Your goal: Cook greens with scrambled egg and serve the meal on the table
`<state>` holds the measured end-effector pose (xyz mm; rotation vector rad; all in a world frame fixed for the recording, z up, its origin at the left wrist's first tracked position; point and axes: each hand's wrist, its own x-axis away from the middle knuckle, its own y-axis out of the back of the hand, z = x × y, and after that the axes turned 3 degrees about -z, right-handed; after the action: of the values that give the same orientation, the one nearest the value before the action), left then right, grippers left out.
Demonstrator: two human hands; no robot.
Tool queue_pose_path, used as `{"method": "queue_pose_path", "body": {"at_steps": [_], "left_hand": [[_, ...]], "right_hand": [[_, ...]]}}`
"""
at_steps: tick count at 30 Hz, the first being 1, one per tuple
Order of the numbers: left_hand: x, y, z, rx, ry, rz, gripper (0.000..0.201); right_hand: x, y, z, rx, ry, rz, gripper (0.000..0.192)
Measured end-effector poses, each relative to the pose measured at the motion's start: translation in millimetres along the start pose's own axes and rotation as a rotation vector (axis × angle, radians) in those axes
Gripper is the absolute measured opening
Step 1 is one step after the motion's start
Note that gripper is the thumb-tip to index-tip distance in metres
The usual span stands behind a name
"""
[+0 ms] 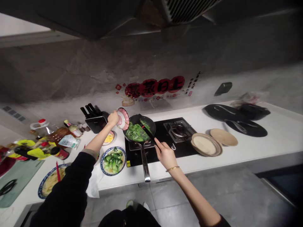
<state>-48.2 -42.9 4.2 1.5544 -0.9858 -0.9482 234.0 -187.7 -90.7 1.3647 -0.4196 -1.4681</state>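
Observation:
My left hand (113,118) grips a small bowl (123,119), pink-patterned with a white base, by its rim. The bowl is tilted on its side at the left edge of a wok (153,123), and its inside is mostly turned from me. Chopped green vegetables (137,132) fill the wok, which sits on the left burner with its metal handle pointing towards me. My right hand (166,154) is wrapped round the black handle of a spatula (148,132). The spatula's head reaches into the wok among the greens, partly hidden.
Left of the stove stand a plate of leafy greens (113,174), a small bowl of yellow food (109,137), a knife block (96,123) and a noodle bowl (40,188) with red chopsticks. On the right are a clay pot (219,152), its lid (223,137) and black pan lids (247,127).

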Motion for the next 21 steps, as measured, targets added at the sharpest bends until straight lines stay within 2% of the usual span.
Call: {"method": "queue_pose_path", "body": {"at_steps": [2,5,9,13,17,21], "left_hand": [[3.1,-3.0,-6.8,0.005,-0.023,-0.005,0.037],[6.2,-5.7,-16.6,0.016,-0.047,-0.016,0.037],[5.3,-5.7,-18.7,0.052,-0.043,-0.035,0.036],[1.3,-4.4,-13.3,0.134,0.008,-0.058,0.037],[-2.3,-1.8,-4.6,0.286,0.080,-0.096,0.037],[3.4,-0.3,22.2,0.537,0.186,-0.153,0.033]], "right_hand": [[-4.4,-5.2,11.3,-0.062,0.008,0.011,0.041],[-5.4,-8.5,23.3,-0.032,-0.011,0.077,0.041],[5.2,0.3,14.5,0.056,-0.056,0.131,0.041],[14.3,8.3,0.4,0.077,-0.080,0.130,0.040],[11.8,15.2,-3.1,-0.021,-0.109,0.136,0.041],[-0.7,35.1,-17.5,-0.008,-0.192,0.296,0.040]]}}
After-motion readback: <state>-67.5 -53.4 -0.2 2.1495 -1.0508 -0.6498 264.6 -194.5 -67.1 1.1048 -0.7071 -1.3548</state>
